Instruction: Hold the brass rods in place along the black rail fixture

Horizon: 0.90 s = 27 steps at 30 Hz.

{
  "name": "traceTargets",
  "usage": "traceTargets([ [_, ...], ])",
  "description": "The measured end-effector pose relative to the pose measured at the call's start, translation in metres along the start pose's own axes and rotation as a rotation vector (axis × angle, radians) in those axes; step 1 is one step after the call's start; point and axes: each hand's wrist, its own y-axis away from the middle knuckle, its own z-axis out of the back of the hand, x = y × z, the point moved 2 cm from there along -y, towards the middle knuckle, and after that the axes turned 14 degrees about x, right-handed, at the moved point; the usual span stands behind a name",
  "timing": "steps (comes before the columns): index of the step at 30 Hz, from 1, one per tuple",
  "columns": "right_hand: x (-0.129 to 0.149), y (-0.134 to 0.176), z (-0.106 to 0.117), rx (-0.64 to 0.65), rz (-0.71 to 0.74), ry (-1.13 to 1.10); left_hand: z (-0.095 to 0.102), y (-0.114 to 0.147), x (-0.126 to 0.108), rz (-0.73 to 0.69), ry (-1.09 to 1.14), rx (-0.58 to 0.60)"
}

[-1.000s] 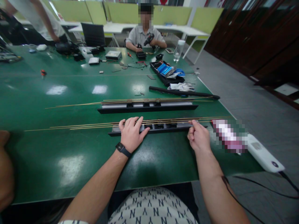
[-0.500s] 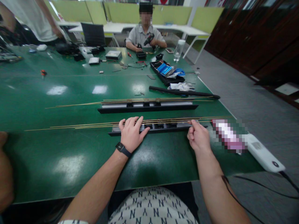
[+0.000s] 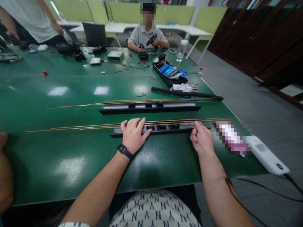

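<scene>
Thin brass-coloured rods (image 3: pixel 170 122) run lengthwise over a long black channel (image 3: pixel 163 132) with a silvery inside and dark blocks in it. My left hand (image 3: pixel 133 134), with a dark watch on the wrist, lies over the channel's left part, its fingers spread across the rods. Near the right end of the channel, my right hand (image 3: pixel 202 135) pinches one rod between thumb and forefinger, the other fingers curled. Beyond them lies a second, similar channel (image 3: pixel 151 110), with more brass-coloured rods (image 3: pixel 132 101) along its far side.
A white power strip (image 3: pixel 268 154) and a blurred pink item (image 3: pixel 232 135) lie at my right. Further off are a long black bar (image 3: pixel 187 92), gloves (image 3: pixel 184 87) and a black tray (image 3: pixel 158 71). A person opposite holds a power drill (image 3: pixel 151 39); another person's arm (image 3: pixel 6 176) is at left.
The pinched rod has slid slightly to the right, its left end shifting along the others. My right hand has moved a little right with it; my left hand has stayed in place.
</scene>
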Motion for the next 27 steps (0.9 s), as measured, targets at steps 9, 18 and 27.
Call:
traceTargets([
  [9, -0.0045, 0.0002, -0.0002, 0.068, -0.054, 0.054, 0.0009, -0.0001, -0.0011, -0.002, -0.018, -0.001],
  [18, -0.0006, -0.0013, 0.0010, 0.000, -0.012, -0.017, -0.0006, -0.0004, -0.0001, -0.002, -0.011, -0.002],
  [27, -0.0015, 0.0001, -0.0007, 0.044, -0.023, 0.019, -0.0003, -0.0002, 0.0003, -0.007, -0.006, -0.013],
])
